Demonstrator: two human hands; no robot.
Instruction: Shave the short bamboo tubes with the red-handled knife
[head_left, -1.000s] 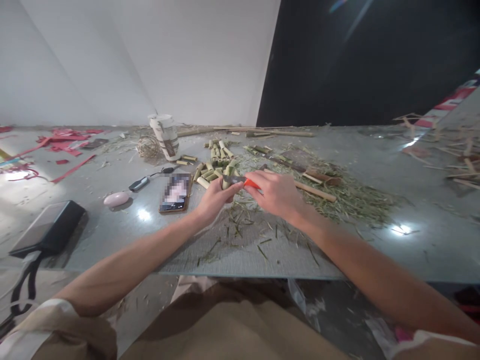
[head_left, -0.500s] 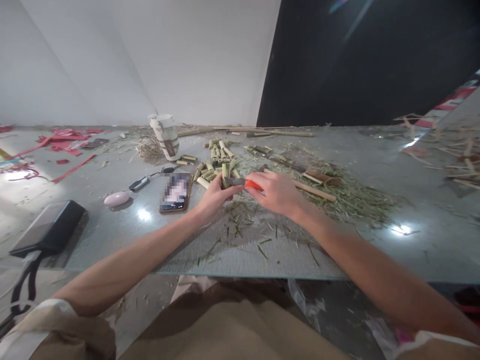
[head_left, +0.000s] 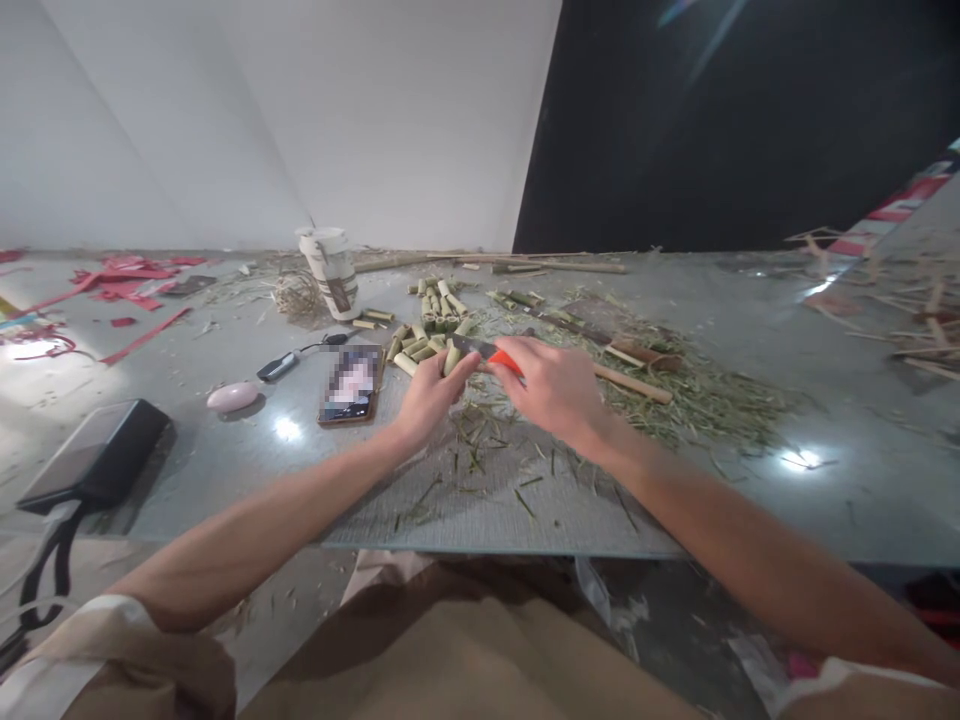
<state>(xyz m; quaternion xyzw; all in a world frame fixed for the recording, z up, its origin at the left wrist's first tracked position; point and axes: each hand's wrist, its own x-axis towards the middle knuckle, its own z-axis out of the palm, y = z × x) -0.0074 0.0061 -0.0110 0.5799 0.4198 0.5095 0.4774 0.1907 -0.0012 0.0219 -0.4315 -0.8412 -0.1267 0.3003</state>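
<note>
A short piece of green bamboo (head_left: pixel 452 357) is pinched in my left hand (head_left: pixel 430 398), its upper end showing above the thumb. My right hand (head_left: pixel 556 385) is closed round the orange handle of a knife (head_left: pixel 505 361). The dark blade points left and lies near the top of the piece; I cannot tell whether it touches. Just beyond my left hand is a pile of cut bamboo pieces (head_left: pixel 437 312). Thin green shavings (head_left: pixel 480 440) are scattered on the table (head_left: pixel 300 500) under both hands.
A phone (head_left: pixel 350 384), a pink oval object (head_left: pixel 234 397) and a black box (head_left: pixel 97 455) lie to the left. Behind stand a paper cup (head_left: pixel 332 272) and a wicker ball (head_left: pixel 295 296). On the right are a shavings heap (head_left: pixel 720 400) and a wooden stick (head_left: pixel 634 384). Red strips (head_left: pixel 135 280) lie far left.
The blade has lifted slightly and now slants across the top of the bamboo piece. The piece, upright before, now tilts in my left hand. My right hand remains near the same place.
</note>
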